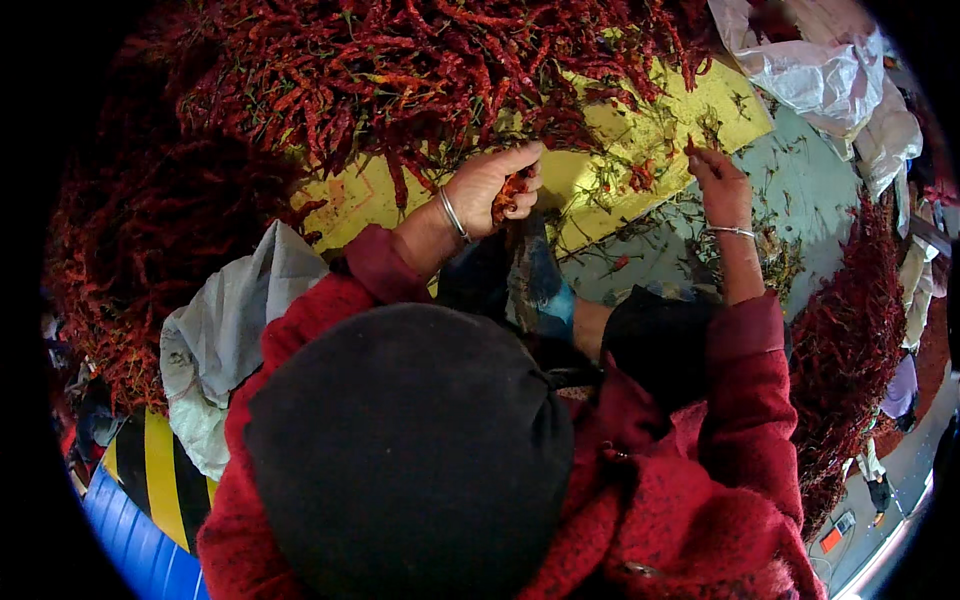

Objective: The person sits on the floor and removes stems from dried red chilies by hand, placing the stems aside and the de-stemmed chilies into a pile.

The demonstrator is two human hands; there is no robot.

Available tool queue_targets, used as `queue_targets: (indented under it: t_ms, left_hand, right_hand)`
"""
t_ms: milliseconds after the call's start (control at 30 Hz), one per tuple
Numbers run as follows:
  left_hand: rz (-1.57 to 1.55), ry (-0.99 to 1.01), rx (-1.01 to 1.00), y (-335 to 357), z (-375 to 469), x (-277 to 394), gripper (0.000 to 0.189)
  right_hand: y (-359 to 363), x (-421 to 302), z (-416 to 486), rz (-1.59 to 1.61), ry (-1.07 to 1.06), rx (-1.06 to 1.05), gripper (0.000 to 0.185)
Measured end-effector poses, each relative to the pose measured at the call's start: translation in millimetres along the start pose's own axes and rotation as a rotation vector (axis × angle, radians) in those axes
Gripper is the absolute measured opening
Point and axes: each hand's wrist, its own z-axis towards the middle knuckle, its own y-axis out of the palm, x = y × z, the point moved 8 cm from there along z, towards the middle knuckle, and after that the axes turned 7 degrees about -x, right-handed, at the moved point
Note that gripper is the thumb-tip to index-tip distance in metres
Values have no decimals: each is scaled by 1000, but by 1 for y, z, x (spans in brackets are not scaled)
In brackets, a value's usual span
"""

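Note:
My left hand, a metal bangle at its wrist, is closed around a few wrinkled dried red chillies. It is just in front of a big heap of dried red chillies. Farther right, my right hand has thumb and fingers pinched on a small reddish piece, which looks like part of a chilli. That hand is over the edge of a yellow sheet strewn with loose chilli stems. More stems are scattered on the grey floor beside it.
A second chilli heap rises on the right. Translucent plastic sacking lies at the upper right, and a grey-white woven sack at my left elbow. A yellow-and-black striped surface adjoins a blue panel. A distant person is at lower right.

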Motion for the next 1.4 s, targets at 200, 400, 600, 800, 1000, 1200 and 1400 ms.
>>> queue_targets:
  t_ms: [200, 400, 600, 800, 1000, 1200, 1400]
  left_hand:
    - [67, -24, -5, -2, -3, -4, 21]
    - [445, 52, -100, 48, -1, 1, 23]
    - [502, 95, 3, 35, -5, 7, 26]
    - [380, -71, 85, 21, -4, -6, 37]
    - [394, -85, 221, 7, -13, -1, 38]
    - [382, -34, 6, 17, -2, -6, 33]
    - [428, -81, 71, 21, -3, -6, 25]
  right_hand:
    - [32, -26, -29, 696, 208, -312, 25]
    - [97, -81, -77, 1189, 298, -510, 34]
    - [100, -91, -82, 424, 87, -477, 31]
    - [80, -36, 4, -576, -273, -86, 18]
    - [63, -16, 19, 37, 19, -295, 19]
    - [73, -9, -20, 1048, 314, -320, 14]
    - [96, -51, -53, 1138, 284, -299, 14]
